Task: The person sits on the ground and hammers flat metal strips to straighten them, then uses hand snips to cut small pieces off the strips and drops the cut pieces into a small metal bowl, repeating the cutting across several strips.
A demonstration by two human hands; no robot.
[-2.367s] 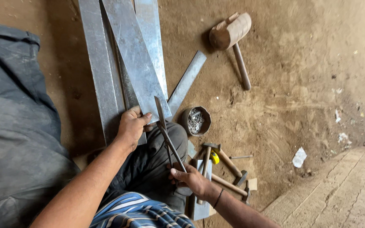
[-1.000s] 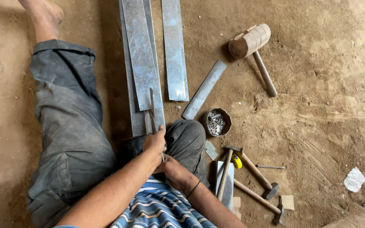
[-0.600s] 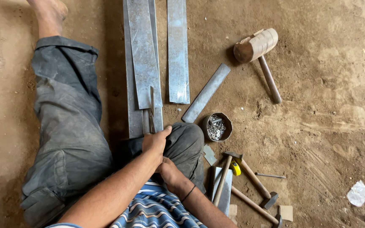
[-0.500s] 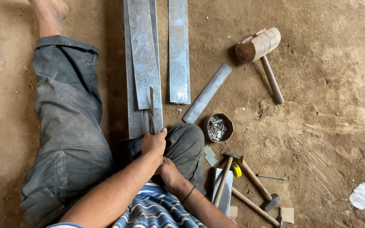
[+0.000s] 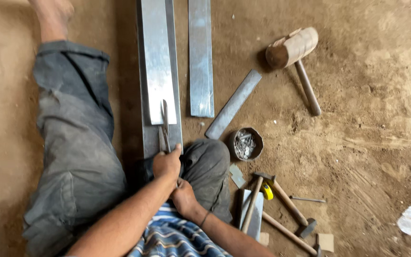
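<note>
I sit on an earthen floor with long galvanized metal strips (image 5: 157, 71) lying in front of me. Metal shears (image 5: 164, 124) point away from me, their blades resting on the near end of the top strip. My left hand (image 5: 167, 164) is closed around the shears' handles. My right hand (image 5: 184, 195) sits just behind it, also gripping the handles, partly hidden by my left forearm. My bent knee (image 5: 210, 159) in grey trousers lies right beside both hands.
A second metal strip (image 5: 200, 57) and a short narrower strip (image 5: 233, 103) lie to the right. A wooden mallet (image 5: 293, 52), a small bowl of rivets (image 5: 246, 143), and two hammers (image 5: 281, 204) lie on the ground at right. My outstretched leg (image 5: 72, 133) fills the left.
The view swung left and settled. My right hand came forward beside my left on the shears, and the shears turned to lie straight along the strip.
</note>
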